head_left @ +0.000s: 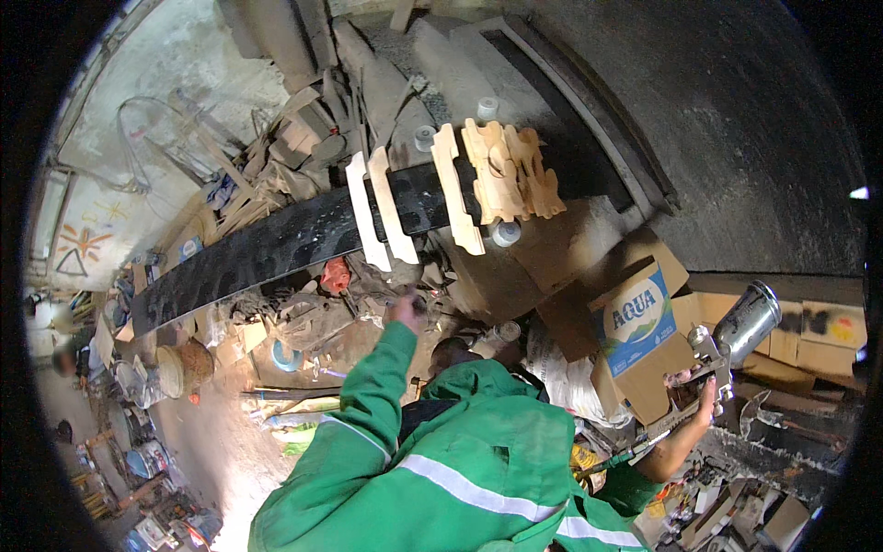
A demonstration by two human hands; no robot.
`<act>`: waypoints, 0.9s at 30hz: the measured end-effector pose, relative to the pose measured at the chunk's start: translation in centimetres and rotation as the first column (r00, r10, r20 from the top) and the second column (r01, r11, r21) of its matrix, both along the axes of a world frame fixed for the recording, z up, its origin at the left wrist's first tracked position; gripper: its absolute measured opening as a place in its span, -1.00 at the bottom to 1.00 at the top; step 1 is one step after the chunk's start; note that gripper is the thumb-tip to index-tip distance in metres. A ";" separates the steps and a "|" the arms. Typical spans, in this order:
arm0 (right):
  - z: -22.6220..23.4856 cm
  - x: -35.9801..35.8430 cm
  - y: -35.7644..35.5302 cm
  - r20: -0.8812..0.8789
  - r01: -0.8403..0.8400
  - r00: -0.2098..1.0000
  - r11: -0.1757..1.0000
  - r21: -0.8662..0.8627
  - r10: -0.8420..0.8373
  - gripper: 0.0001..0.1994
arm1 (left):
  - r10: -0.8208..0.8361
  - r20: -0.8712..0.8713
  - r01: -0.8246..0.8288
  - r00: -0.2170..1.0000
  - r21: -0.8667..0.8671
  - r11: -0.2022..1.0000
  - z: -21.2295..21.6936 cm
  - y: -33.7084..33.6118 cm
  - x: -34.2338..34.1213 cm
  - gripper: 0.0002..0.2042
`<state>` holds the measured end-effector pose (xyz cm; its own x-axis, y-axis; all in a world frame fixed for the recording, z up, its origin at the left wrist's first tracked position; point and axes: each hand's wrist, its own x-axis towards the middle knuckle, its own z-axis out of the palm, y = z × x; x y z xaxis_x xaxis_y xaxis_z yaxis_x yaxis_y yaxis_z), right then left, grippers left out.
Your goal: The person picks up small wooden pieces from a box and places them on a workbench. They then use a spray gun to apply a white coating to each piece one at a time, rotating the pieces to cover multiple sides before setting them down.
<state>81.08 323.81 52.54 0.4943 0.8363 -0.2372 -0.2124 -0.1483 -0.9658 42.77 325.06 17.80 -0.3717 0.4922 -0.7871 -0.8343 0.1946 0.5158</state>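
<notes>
My right hand (pixel 706 397) is closed around the grip of a paint spray gun (pixel 727 354) with a shiny metal cup, held low at the right; a hose (pixel 625 455) runs down from it. My left hand (pixel 405 311), in a green sleeve, reaches up to the clutter just below a long black plank (pixel 276 244). Its fingers are too small to make out. Several pale carved wooden pieces (pixel 501 170) and two white strips (pixel 379 216) lie across the plank's right part.
Small white cups (pixel 506 233) sit beside the carved pieces. A cardboard box with a blue label (pixel 635 322) stands right of the plank, with flattened cardboard behind it. Wood scraps (pixel 276 156) pile up at the back. A person (pixel 64 361) is at far left.
</notes>
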 end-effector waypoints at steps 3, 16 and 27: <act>0.0 0.5 -0.2 0.094 0.064 0.994 0.998 -0.010 -0.063 -0.65 | -0.256 -0.532 0.347 0.807 0.075 0.935 2.7 3.8 5.8 -0.93; 0.5 3.8 -3.2 0.017 0.181 0.983 0.983 0.004 -0.181 -0.60 | -0.861 -0.478 0.182 -0.174 -0.875 0.449 4.6 16.9 6.6 -0.29; -0.1 7.2 -3.4 0.045 0.191 0.980 0.981 0.036 -0.193 -0.64 | 0.129 -0.691 0.053 0.711 0.236 0.970 0.7 17.6 -2.4 -0.55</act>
